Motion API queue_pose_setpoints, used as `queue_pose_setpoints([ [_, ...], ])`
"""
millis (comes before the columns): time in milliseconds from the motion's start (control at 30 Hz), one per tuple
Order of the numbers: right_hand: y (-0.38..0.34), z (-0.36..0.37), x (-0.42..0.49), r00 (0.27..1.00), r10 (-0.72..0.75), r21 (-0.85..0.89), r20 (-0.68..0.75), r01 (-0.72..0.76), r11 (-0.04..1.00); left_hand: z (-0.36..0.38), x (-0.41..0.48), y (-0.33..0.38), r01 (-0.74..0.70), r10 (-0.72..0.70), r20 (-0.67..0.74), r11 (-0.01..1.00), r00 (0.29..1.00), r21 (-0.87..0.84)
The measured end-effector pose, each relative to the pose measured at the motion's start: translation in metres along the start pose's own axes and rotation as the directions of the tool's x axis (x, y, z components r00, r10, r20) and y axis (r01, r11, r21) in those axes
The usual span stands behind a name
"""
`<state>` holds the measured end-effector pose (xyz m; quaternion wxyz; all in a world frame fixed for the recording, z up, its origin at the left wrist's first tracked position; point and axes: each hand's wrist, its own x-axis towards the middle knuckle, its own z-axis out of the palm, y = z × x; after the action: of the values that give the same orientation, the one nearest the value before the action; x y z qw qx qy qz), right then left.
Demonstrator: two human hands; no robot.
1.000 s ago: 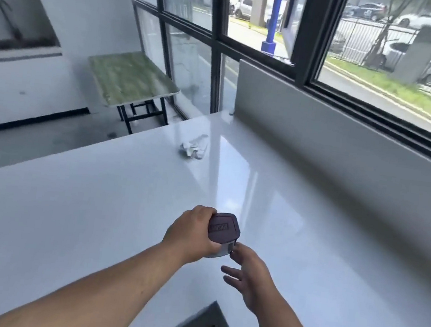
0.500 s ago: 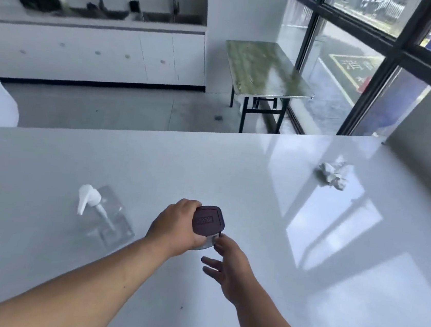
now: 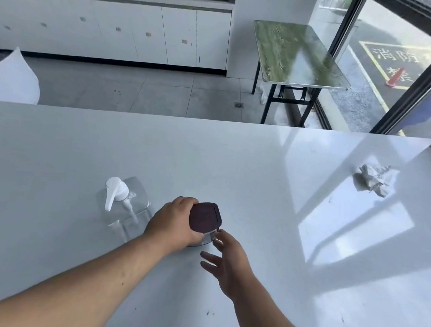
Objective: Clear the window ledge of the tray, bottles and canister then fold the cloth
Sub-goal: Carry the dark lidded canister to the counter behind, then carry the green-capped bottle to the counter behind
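A small canister (image 3: 206,217) with a dark maroon lid rests on the white counter (image 3: 235,165). My left hand (image 3: 172,223) is wrapped around its left side. My right hand (image 3: 227,261) hovers at its lower right, fingers spread, fingertips touching its clear wall. A clear pump bottle (image 3: 123,204) with a white spout stands just left of the canister, close to my left wrist. A crumpled white cloth (image 3: 375,179) lies at the counter's right, in a patch of sunlight.
Beyond the counter is a tiled floor with a green-topped folding table (image 3: 299,54) by the window. White cabinets with sinks (image 3: 117,25) line the far wall. A white chair back (image 3: 16,78) shows at the counter's far left edge.
The view has swung left from the window ledge to the open counter. Both hands carried the canister along and set it down beside the pump bottle.
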<state>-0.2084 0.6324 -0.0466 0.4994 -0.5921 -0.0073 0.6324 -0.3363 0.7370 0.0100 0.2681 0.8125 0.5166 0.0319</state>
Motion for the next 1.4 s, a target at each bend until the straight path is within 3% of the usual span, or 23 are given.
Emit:
queue_pose_setpoints([
  [300, 0.004, -0.003, 0.01, 0.999, 0.032, 0.023, -0.013, -0.032, 0.999, 0.012, 0.007, -0.012, 0.021, -0.023, 0.058, 0.999, 0.998, 0.036],
  [367, 0.002, -0.006, 0.007, 1.0, 0.0, -0.065, 0.001, 0.0, 0.998, 0.013, 0.008, -0.018, 0.04, -0.043, 0.067, 0.998, 0.997, 0.047],
  [433, -0.002, -0.014, 0.003, 0.992, -0.116, -0.312, -0.052, 0.094, 0.945, 0.015, 0.008, -0.016, 0.043, -0.05, 0.072, 0.995, 0.996, 0.092],
  [467, -0.003, -0.023, 0.0, 0.97, -0.225, -0.499, -0.091, 0.151, 0.853, 0.017, 0.008, -0.012, 0.022, -0.031, 0.061, 0.99, 0.998, 0.139],
  [533, -0.001, -0.048, -0.007, 0.87, -0.486, -0.841, -0.084, 0.2, 0.503, 0.022, 0.006, 0.004, -0.056, 0.051, 0.025, 0.973, 0.998, 0.225],
  [600, 0.0, -0.08, -0.02, 0.8, -0.6, -0.969, -0.01, 0.139, 0.203, 0.029, 0.004, 0.03, -0.151, 0.149, 0.026, 0.956, 0.988, 0.251],
  [633, -0.002, -0.098, -0.028, 0.79, -0.614, -0.988, 0.001, 0.097, 0.124, 0.033, 0.004, 0.048, -0.201, 0.195, 0.048, 0.945, 0.98, 0.257],
  [700, -0.01, -0.138, -0.048, 0.781, -0.624, -0.998, -0.044, 0.0, 0.07, 0.044, 0.002, 0.091, -0.295, 0.275, 0.111, 0.918, 0.955, 0.266],
  [900, -0.007, -0.281, -0.147, 0.693, -0.673, -0.965, -0.26, -0.206, 0.161, 0.106, -0.034, 0.23, -0.509, 0.447, 0.272, 0.827, 0.852, 0.237],
  [1167, 0.095, -0.5, -0.357, 0.397, -0.6, -0.718, -0.694, -0.434, 0.544, 0.24, -0.193, 0.46, -0.839, 0.709, 0.478, 0.53, 0.519, 0.124],
  [1400, 0.225, -0.624, -0.511, 0.166, -0.415, -0.44, -0.895, -0.485, 0.755, 0.357, -0.379, 0.599, -0.96, 0.765, 0.6, 0.278, 0.233, 0.018],
])
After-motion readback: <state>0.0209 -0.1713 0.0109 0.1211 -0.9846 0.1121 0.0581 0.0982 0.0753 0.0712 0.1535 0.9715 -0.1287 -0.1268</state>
